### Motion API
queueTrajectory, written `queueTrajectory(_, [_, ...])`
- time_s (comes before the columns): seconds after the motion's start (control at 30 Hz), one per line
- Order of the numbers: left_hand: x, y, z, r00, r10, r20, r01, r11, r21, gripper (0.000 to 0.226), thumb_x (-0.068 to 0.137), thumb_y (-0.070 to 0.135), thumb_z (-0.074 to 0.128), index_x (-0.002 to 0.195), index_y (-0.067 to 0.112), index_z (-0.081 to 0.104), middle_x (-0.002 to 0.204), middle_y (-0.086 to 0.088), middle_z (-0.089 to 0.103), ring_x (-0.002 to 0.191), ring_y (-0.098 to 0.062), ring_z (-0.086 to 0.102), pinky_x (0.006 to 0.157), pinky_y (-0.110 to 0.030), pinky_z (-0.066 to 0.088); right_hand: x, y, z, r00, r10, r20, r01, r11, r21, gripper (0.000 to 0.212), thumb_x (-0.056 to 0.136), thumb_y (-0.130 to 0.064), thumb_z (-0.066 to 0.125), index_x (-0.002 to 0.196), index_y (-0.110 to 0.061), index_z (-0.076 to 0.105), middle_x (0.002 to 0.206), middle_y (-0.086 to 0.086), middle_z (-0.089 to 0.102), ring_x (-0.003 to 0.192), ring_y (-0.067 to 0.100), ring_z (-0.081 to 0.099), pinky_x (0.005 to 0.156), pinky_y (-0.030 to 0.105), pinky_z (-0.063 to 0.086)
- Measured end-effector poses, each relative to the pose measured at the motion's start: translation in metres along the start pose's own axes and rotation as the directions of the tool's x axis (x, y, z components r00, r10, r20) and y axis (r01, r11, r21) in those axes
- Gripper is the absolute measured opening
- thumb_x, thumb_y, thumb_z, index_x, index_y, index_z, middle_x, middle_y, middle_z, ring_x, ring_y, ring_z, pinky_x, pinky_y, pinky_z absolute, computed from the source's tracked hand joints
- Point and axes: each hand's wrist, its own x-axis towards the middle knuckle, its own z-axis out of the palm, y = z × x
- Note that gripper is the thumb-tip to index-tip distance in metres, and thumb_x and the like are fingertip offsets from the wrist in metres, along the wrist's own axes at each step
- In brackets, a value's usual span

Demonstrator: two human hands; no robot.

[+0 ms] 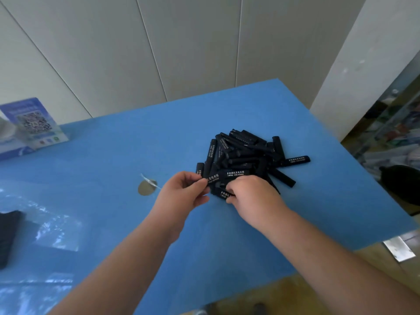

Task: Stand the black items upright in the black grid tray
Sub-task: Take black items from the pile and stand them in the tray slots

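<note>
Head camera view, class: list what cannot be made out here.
- Black object, left edge: cropped, grid unconfirmed.
- Heap of black printed sticks: overlapping, uncountable.
- Right hand: covers the sticks under it.
- Left hand: hides its stick's end.
- Blue QR card: blurred.

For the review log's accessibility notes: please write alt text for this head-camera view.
Two bare hands work at the near edge of a loose pile of black items on a blue table; the left hand pinches one item, the right hand curls over others. A dark object, possibly the tray, sits at far left.
</note>
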Motion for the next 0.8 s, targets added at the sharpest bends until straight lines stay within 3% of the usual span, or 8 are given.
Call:
queueTrajectory(0.13, [0.000, 0.004, 0.000, 0.998, -0.036, 0.059, 0.044, 0.990, -0.132, 0.013, 0.092, -0.003, 0.060, 0.105, 0.001, 0.059, 0.091, -0.012, 0.065, 0.078, -0.013, 0.069, 0.075, -0.026, 0.060, -0.007, -0.002, -0.002, 0.998, 0.013, 0.057, -0.012, 1.000, -0.015, 0.018, 0.095, -0.034, 0.062, 0.089, -0.017, 0.063, 0.090, -0.002, 0.054, 0.092, 0.025, 0.058, 0.074, 0.036, 0.050])
queueTrajectory(0.3, [0.001, 0.004, 0.009, 0.990, -0.082, 0.115, 0.098, 0.985, -0.143, 0.014, 0.098, -0.003, 0.049, 0.106, -0.002, 0.061, 0.096, -0.013, 0.061, 0.083, -0.015, 0.063, 0.078, -0.028, 0.061, -0.019, 0.001, -0.009, 0.988, 0.079, 0.131, -0.078, 0.997, -0.011, 0.015, 0.093, -0.032, 0.060, 0.093, -0.017, 0.064, 0.094, -0.004, 0.055, 0.088, 0.022, 0.058, 0.075, 0.038, 0.055])
queueTrajectory(0.47, [0.001, 0.003, 0.026, 0.987, -0.074, 0.142, 0.089, 0.991, -0.104, 0.013, 0.100, 0.002, 0.049, 0.098, 0.009, 0.060, 0.089, -0.008, 0.055, 0.078, -0.014, 0.059, 0.077, -0.030, 0.057, -0.034, 0.018, -0.020, 0.970, 0.213, 0.118, -0.237, 0.935, 0.262, 0.008, 0.083, -0.032, 0.067, 0.082, -0.028, 0.060, 0.081, -0.010, 0.063, 0.078, 0.008, 0.062, 0.073, 0.034, 0.057])
queueTrajectory(0.53, [0.001, 0.004, 0.034, 0.985, -0.060, 0.162, 0.077, 0.992, -0.104, 0.008, 0.099, 0.005, 0.052, 0.098, 0.010, 0.059, 0.090, -0.008, 0.059, 0.078, -0.015, 0.063, 0.076, -0.030, 0.058, -0.040, 0.026, -0.025, 0.948, 0.299, 0.113, -0.318, 0.846, 0.428, 0.011, 0.081, -0.034, 0.071, 0.081, -0.028, 0.061, 0.079, -0.011, 0.067, 0.075, 0.006, 0.065, 0.072, 0.030, 0.057])
queueTrajectory(0.63, [-0.001, 0.004, 0.046, 0.981, -0.053, 0.188, 0.080, 0.986, -0.143, 0.004, 0.098, 0.005, 0.056, 0.095, 0.008, 0.057, 0.094, -0.011, 0.065, 0.085, -0.019, 0.068, 0.077, -0.032, 0.059, -0.048, 0.038, -0.034, 0.923, 0.361, 0.134, -0.346, 0.625, 0.700, 0.009, 0.084, -0.027, 0.074, 0.084, -0.024, 0.066, 0.079, -0.008, 0.071, 0.072, 0.009, 0.067, 0.071, 0.027, 0.056])
queueTrajectory(0.73, [-0.007, 0.004, 0.058, 0.974, -0.027, 0.226, 0.063, 0.986, -0.155, 0.004, 0.096, 0.001, 0.057, 0.096, 0.005, 0.057, 0.097, -0.014, 0.068, 0.091, -0.022, 0.069, 0.081, -0.034, 0.059, -0.056, 0.048, -0.043, 0.925, 0.327, 0.192, -0.317, 0.391, 0.864, 0.003, 0.091, -0.015, 0.070, 0.094, -0.017, 0.069, 0.077, -0.009, 0.071, 0.070, 0.006, 0.065, 0.068, 0.026, 0.057])
queueTrajectory(0.8, [-0.012, 0.004, 0.065, 0.971, -0.006, 0.241, 0.045, 0.986, -0.158, 0.008, 0.095, -0.002, 0.058, 0.101, 0.002, 0.058, 0.099, -0.016, 0.069, 0.092, -0.023, 0.069, 0.082, -0.034, 0.058, -0.060, 0.054, -0.046, 0.936, 0.281, 0.210, -0.292, 0.289, 0.912, 0.009, 0.095, -0.010, 0.065, 0.098, -0.016, 0.070, 0.079, -0.009, 0.073, 0.076, 0.006, 0.068, 0.070, 0.027, 0.058])
